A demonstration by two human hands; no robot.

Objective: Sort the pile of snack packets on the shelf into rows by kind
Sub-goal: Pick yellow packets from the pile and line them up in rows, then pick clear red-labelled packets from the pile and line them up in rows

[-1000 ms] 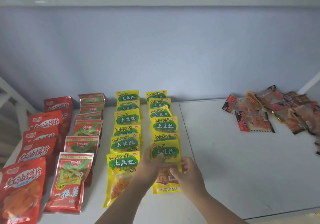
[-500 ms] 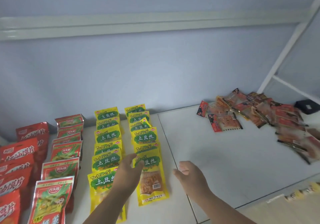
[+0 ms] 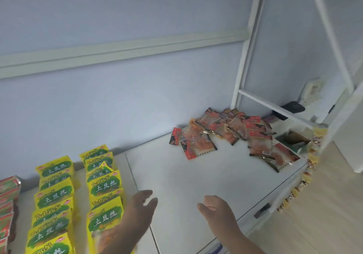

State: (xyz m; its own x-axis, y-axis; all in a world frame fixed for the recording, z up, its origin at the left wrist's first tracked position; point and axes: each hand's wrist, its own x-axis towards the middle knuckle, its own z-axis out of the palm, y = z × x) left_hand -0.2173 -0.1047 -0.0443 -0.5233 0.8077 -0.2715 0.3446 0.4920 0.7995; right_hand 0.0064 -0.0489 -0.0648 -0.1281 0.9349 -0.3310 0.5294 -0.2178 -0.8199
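2 rows of yellow packets (image 3: 104, 187) are laid out; red rows (image 3: 7, 198) are glimpsed left. The mixed pile (image 3: 233, 135) is left unsorted — left hand (image 3: 140, 212) and right hand (image 3: 218, 212) are held open, empty.

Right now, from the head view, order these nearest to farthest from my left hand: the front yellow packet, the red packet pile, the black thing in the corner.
1. front yellow packet, right beside the left hand, on its left.
2. red packet pile, farther back and to the right.
3. black object, behind the pile in the far right corner.
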